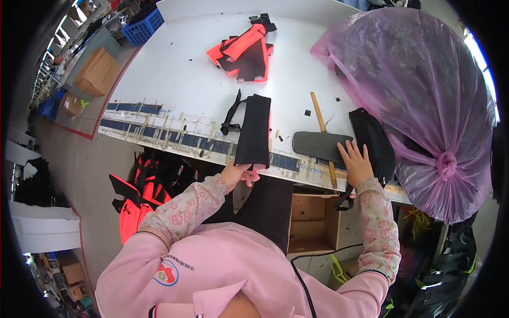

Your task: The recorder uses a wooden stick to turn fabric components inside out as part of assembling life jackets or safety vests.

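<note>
My left hand is at the table's front edge, closed on the lower end of a black fabric sleeve-like piece with a bright orange side edge. Some of its fingers are hidden under the fabric. A black strap with a buckle lies along the piece's left side. My right hand has its fingers spread, resting by the right end of a dark grey flat pad. Beneath the pad runs a wooden ruler. A black pouch lies just right of that hand.
An orange and black fabric piece lies farther back on the white table. A large tied pink plastic bag fills the right side. Orange and black bags hang below at left. An open wooden drawer is under the table.
</note>
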Motion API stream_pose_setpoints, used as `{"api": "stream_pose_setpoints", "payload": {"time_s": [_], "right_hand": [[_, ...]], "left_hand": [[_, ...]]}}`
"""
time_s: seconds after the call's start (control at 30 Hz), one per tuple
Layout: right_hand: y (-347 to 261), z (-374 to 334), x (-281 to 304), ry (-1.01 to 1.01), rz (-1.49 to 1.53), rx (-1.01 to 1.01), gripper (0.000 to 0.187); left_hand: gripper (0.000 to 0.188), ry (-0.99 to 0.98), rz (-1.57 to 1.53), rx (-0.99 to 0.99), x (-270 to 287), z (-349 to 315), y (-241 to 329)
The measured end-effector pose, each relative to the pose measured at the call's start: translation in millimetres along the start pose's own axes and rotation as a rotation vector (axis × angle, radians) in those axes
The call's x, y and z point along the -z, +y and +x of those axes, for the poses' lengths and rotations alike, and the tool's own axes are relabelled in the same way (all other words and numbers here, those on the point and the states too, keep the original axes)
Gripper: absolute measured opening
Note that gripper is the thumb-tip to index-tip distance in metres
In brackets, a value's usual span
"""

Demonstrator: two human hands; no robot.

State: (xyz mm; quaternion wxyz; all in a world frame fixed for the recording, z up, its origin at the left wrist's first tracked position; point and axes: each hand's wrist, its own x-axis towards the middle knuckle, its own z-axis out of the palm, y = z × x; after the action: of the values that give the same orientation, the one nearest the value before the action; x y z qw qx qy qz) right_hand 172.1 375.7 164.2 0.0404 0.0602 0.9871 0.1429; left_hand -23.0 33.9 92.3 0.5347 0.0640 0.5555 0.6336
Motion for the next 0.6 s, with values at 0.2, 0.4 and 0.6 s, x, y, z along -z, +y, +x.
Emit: {"api": "stream_pose_setpoints", "payload": {"time_s": [0.2,0.4,0.6], "right_hand": [[3.4,7.0,7.3,-0.027,0.108,0.074,0.063],[-26.6,7.3,74.1,0.608,0.693,-0.160,0.033],[-67.4,-21.0,179.5,0.758,0.579,0.024,0.045]], "left_hand": [[0.028,-0.016,-0.122,-0.020,-6.6,-9.4,7.1],[0.028,0.007,-0.145,-0.040,-16.7,-15.5,29.4],[0.029,0.018,-0.192,-0.032,-23.6,-2.6,50.1]]}}
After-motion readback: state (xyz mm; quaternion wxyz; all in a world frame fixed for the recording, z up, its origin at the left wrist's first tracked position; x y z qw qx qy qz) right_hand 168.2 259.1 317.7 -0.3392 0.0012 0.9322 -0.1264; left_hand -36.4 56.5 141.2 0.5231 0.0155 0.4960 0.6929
